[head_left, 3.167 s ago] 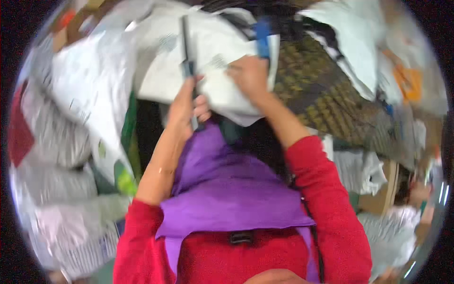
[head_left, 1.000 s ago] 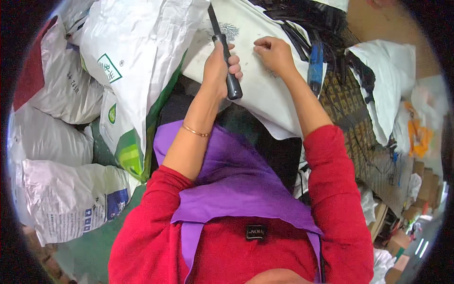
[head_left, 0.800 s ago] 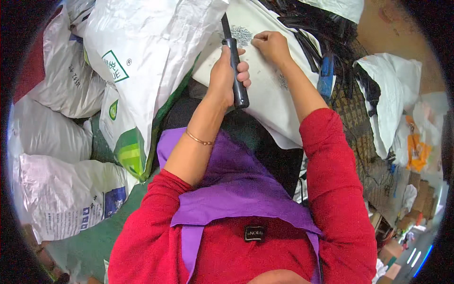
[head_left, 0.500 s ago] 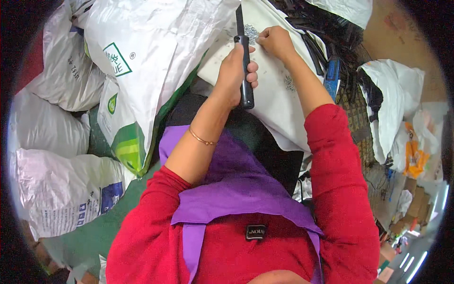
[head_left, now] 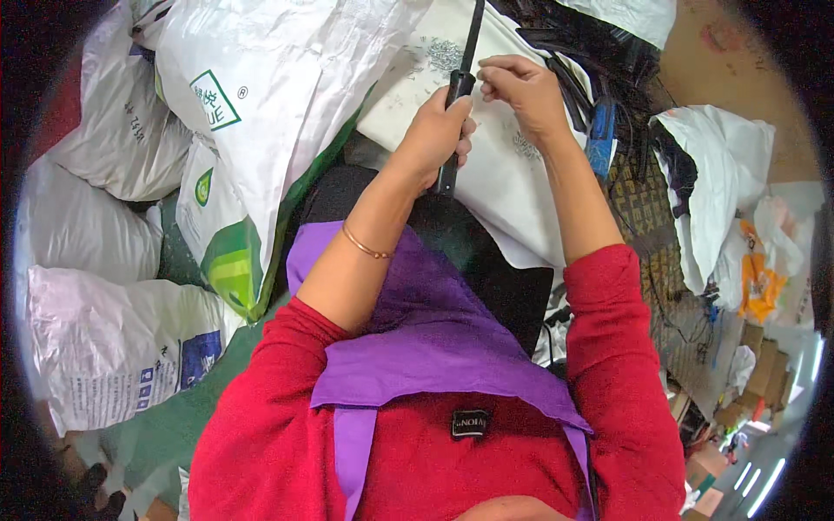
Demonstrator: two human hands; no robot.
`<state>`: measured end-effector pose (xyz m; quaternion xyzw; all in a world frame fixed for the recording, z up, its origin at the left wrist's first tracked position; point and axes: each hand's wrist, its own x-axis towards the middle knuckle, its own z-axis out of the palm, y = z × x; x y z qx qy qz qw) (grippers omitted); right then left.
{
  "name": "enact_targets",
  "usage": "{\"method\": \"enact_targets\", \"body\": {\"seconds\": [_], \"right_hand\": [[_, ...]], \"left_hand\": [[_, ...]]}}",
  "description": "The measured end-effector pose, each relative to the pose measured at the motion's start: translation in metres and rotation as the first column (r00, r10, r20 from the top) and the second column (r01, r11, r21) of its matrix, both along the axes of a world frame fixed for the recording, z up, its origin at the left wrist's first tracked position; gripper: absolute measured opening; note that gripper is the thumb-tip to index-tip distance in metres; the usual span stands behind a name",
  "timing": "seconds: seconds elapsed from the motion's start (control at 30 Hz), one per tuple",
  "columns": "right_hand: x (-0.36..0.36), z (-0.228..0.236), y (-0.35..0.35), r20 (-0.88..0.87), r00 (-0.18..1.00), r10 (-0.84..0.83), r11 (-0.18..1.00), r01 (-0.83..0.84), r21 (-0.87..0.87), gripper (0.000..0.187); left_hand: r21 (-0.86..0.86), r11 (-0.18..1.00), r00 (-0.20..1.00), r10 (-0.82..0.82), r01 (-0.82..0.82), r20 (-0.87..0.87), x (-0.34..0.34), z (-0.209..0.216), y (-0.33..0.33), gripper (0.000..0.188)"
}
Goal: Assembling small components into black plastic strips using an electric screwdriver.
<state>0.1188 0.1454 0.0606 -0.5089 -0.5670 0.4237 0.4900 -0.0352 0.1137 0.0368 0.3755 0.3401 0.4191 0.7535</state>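
Note:
My left hand point(head_left: 437, 130) is wrapped round the thick black handle of a long tool point(head_left: 460, 84). A narrow dark blade-like strip point(head_left: 473, 35) rises from the handle's top, tilted a little right. Just right of that top end, my right hand point(head_left: 532, 94) is closed in a pinch. Whatever lies between its fingertips is too small to make out. Beneath both hands, a whitish sheet point(head_left: 495, 195) is spread over my lap. A heap of small silvery metal pieces point(head_left: 443, 56) lies on it beyond my left hand, and a smaller scatter point(head_left: 525, 146) lies beside my right wrist.
Large white woven sacks point(head_left: 261, 95) stand close on the left, more sacks point(head_left: 113, 347) behind them. Long black parts point(head_left: 599, 43) are heaped at far right, near a blue-handled object point(head_left: 601, 130). White plastic bags point(head_left: 725, 174) lie farther right.
The tool in my left hand has swung its upper end to the right. My right hand has come nearer me and shifted right, away from the metal heap, with its fingers still pinched.

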Motion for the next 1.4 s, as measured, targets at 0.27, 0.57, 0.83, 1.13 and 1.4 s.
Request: {"method": "enact_targets", "body": {"seconds": [0.27,0.57,0.83,1.13,1.4], "right_hand": [[-0.003,0.004,-0.013,0.425,0.905,-0.021,0.970,-0.085,0.228,0.015],[-0.001,0.011,-0.009,0.475,0.880,0.001,0.978,-0.100,0.184,0.015],[0.006,0.030,-0.005,0.612,0.788,0.072,0.979,-0.173,0.108,0.015],[0.009,0.049,0.001,0.711,0.675,0.195,0.972,-0.230,-0.048,0.010],[0.003,0.024,0.014,0.690,0.714,0.117,0.964,-0.250,0.096,0.016]], "left_hand": [[0.092,0.996,0.994,-0.007,0.017,-0.107,0.004,-0.002,-0.001,0.015],[0.105,0.993,0.989,-0.039,0.054,-0.141,0.004,-0.006,0.001,0.020],[0.173,0.984,0.981,-0.017,0.051,-0.194,0.008,-0.008,-0.001,0.022],[0.525,0.843,0.865,0.175,0.114,-0.470,0.021,-0.025,-0.004,0.029],[0.124,0.977,0.951,-0.131,0.171,-0.282,0.012,-0.007,0.000,0.017]]}}
